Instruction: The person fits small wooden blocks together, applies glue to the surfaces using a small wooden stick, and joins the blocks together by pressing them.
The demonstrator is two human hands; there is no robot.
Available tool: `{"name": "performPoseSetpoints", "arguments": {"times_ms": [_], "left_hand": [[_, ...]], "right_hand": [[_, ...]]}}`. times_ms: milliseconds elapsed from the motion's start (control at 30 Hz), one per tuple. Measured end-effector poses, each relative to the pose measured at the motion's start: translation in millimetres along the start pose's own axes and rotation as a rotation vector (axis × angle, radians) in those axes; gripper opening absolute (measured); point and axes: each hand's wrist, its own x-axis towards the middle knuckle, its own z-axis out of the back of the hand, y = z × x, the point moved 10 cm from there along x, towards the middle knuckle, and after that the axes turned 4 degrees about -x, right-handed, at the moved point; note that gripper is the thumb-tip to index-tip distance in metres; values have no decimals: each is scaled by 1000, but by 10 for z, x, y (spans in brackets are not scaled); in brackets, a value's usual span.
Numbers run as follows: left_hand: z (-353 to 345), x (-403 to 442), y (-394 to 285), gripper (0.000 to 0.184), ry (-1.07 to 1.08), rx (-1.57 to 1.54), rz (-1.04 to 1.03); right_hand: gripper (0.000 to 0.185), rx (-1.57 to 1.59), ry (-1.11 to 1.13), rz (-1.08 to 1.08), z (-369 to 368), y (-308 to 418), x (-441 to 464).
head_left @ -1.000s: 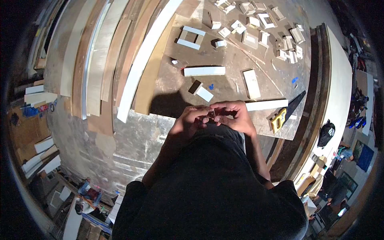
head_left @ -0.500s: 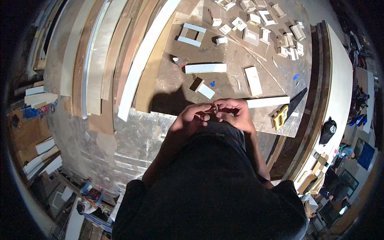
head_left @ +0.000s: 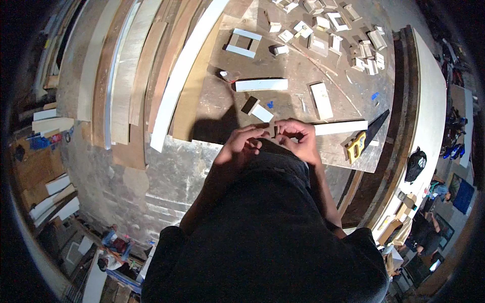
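Observation:
Close to the body, at the table's near edge, my right hand [head_left: 302, 140] pinches a small thin piece [head_left: 277, 131] between thumb and fingers; what it is cannot be made out. Beside it on the left, my left hand [head_left: 244, 143] has its fingers curled, and whether anything is between them is hidden. Just beyond the hands lies a short white-faced block [head_left: 262, 113] joined to a darker piece. A white strip [head_left: 341, 127] lies right of my right hand, next to a handsaw with a yellow handle [head_left: 356, 147].
Long boards [head_left: 183, 76] lie along the left. A rectangular wooden frame [head_left: 243, 43] and many small wooden pieces [head_left: 318, 44] are farther back on the table [head_left: 212, 101]. Another white strip [head_left: 261, 85] lies mid-table. People work at the lower left [head_left: 112, 257] and lower right [head_left: 427, 235].
My hands have drawn slightly apart, and the small piece now shows upright in my right fingers. The view has shifted slightly.

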Motion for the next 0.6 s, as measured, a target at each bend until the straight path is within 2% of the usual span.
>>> {"name": "performPoseSetpoints", "arguments": {"times_ms": [67,100,167,233,267,300,367,400,533,600], "left_hand": [[334,-22,-228,38,-217,255,-149],[437,-71,-296,36,-345,264,-206],[755,27,-418,30,-453,320,-326],[990,187,-491,28,-468,362,-395],[1103,263,-549,27,-479,398,-469],[1263,393,-510,27,-481,401,-468],[1356,605,-585,26,-339,524,-661],[1327,639,-647,24,-353,653,-711],[1144,727,-725,23,-306,766,-815],[1092,753,-759,25,-370,875,-835]], "right_hand": [[12,-42,-29,16,23,-261,95],[12,-91,-56,37,44,-326,155],[10,-285,-24,-14,27,-618,273],[20,-507,-18,228,-40,-681,406],[28,-559,-8,169,-70,-847,470],[30,-639,-63,277,-93,-939,497],[30,-783,-77,230,-110,-1193,556],[30,-779,-78,231,-130,-1228,578],[43,-842,-134,223,-166,-1251,597],[49,-875,-137,242,-186,-1266,616]]}}
